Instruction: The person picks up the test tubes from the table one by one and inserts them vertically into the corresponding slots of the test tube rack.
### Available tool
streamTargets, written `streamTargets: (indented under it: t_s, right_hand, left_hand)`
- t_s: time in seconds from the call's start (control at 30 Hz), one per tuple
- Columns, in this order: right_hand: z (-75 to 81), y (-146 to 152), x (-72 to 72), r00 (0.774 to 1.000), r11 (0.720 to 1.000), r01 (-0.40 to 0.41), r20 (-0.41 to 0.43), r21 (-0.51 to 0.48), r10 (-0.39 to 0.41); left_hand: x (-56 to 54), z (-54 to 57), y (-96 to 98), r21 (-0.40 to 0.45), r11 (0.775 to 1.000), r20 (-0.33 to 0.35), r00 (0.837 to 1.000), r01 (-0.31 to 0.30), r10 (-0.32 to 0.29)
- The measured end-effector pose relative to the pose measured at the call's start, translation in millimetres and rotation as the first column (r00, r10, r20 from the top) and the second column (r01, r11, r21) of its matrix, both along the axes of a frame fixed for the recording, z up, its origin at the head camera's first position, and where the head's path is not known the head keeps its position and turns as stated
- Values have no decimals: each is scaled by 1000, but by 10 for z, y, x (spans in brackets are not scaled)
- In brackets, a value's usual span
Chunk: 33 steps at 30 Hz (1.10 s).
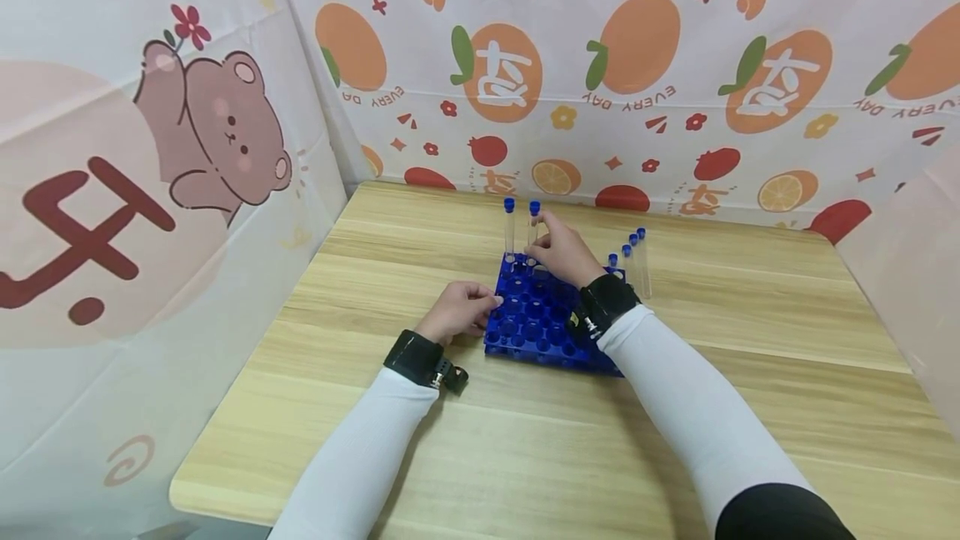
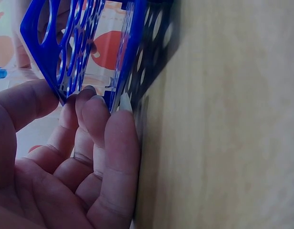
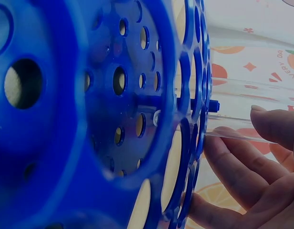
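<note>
Blue rack [image 1: 528, 319] on the wooden worktop [image 1: 525, 448]. Pinches its left edge with the left hand [image 1: 459, 309]. With the right hand [image 1: 567, 255], pinches a capped tube [image 1: 533, 229], lower end inside the rack's far row. Beside that, a second tube [image 1: 510, 233] upright; near the rack's right side, more tubes [image 1: 646, 269].

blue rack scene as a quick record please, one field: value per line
left hand: grips the left edge of the blue rack
right hand: pinches a capped tube at the rack's far side
second tube: upright, left of the pinched one
more tubes: near the rack's far right corner, four blue caps showing
surface: wood-grain table
</note>
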State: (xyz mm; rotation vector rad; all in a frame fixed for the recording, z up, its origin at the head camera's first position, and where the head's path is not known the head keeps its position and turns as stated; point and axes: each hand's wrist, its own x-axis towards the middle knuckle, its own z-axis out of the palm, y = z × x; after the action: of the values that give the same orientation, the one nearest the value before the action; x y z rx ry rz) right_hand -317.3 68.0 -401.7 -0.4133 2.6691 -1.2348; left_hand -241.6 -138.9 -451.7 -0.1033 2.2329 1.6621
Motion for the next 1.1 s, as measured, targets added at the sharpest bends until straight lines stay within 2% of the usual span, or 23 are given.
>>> streamTargets:
  t_s: [0.63,1.1]
  right_hand:
    - [10,7,-2,1000,1000,-7,6,-2,7]
    - [-4,6,10,1000,1000,-5,8,-5,5]
  left_hand:
    - [-29,-18,-6,3,1000,-11,1000,-1,1]
    - [12,-21,-1,-12,1000,-6,1000,-1,1]
